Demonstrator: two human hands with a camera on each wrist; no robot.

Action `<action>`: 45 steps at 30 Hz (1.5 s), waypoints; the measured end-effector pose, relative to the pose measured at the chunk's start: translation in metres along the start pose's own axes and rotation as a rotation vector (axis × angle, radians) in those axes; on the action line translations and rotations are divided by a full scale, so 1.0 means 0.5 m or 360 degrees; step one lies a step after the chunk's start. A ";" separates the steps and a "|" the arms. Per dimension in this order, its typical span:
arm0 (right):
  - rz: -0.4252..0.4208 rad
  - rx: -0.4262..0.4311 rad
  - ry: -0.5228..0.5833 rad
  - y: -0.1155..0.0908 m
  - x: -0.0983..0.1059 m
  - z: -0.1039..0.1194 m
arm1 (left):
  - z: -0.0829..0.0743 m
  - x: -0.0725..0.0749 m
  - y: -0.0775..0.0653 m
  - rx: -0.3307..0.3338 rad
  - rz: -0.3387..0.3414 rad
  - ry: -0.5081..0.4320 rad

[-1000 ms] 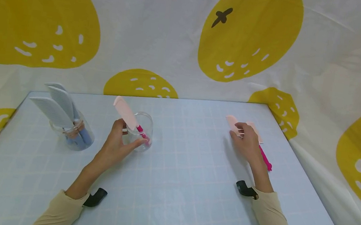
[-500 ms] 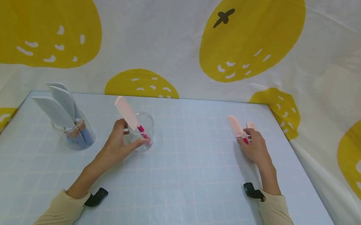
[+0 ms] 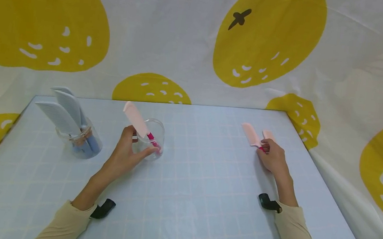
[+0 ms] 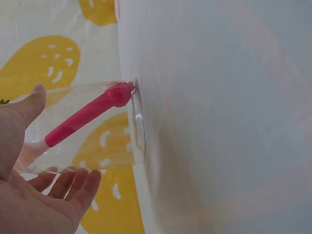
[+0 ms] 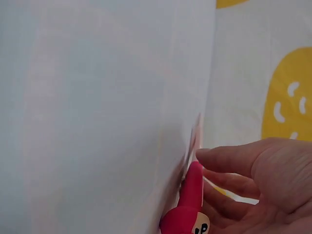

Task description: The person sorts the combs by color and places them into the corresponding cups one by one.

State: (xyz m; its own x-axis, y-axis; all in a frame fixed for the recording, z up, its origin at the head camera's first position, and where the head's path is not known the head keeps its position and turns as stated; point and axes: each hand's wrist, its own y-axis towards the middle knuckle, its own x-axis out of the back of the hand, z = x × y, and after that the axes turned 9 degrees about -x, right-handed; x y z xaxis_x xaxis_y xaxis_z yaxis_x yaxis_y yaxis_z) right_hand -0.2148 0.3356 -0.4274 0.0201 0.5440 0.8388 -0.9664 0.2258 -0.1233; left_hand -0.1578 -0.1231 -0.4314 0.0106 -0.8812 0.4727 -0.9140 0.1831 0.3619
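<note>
My left hand [image 3: 126, 150] grips a clear glass jar [image 3: 159, 128] standing on the table, thumb on one side and fingers on the other. In it leans a pink comb [image 3: 136, 119], its magenta handle [image 4: 87, 114] reaching down to the jar's base. Far to the right, my right hand [image 3: 274, 157] pinches another pink comb [image 3: 251, 134] near the top of its magenta handle [image 5: 191, 187]. The handle's end carries a small cartoon face, seen in the right wrist view. A third pink comb [image 3: 268, 134] lies just behind that hand, mostly hidden by it.
At the left stands a second glass jar [image 3: 97, 140] with twine round its neck, holding several pale blue combs [image 3: 57, 117]. A checked light blue cloth covers the table [image 3: 182, 197]. Behind it hangs a white curtain [image 3: 162, 33] with yellow fruit shapes.
My right hand has shifted right and slightly toward me, off the comb heads to one comb's handle, and its fingers have closed there. The left hand stays on the jar.
</note>
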 end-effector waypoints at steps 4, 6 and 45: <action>-0.0019 -0.0061 0.0010 0.003 0.001 -0.004 | 0.003 -0.001 0.003 -0.0010 0.0001 -0.0003; -0.0006 -0.0075 0.0002 0.003 0.003 -0.004 | 0.004 -0.001 0.003 -0.0015 0.0005 0.0001; 0.0291 0.0041 0.0248 -0.011 0.009 0.097 | 0.007 0.003 0.001 -0.0034 0.0001 -0.0004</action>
State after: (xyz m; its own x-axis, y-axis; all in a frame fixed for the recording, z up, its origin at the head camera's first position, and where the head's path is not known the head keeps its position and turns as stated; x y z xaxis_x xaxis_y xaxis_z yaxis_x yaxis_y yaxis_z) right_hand -0.2218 0.2977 -0.3975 -0.1184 0.6926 0.7116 -0.9637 0.0926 -0.2505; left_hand -0.1597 -0.1259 -0.4334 0.0090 -0.8821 0.4710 -0.9051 0.1931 0.3788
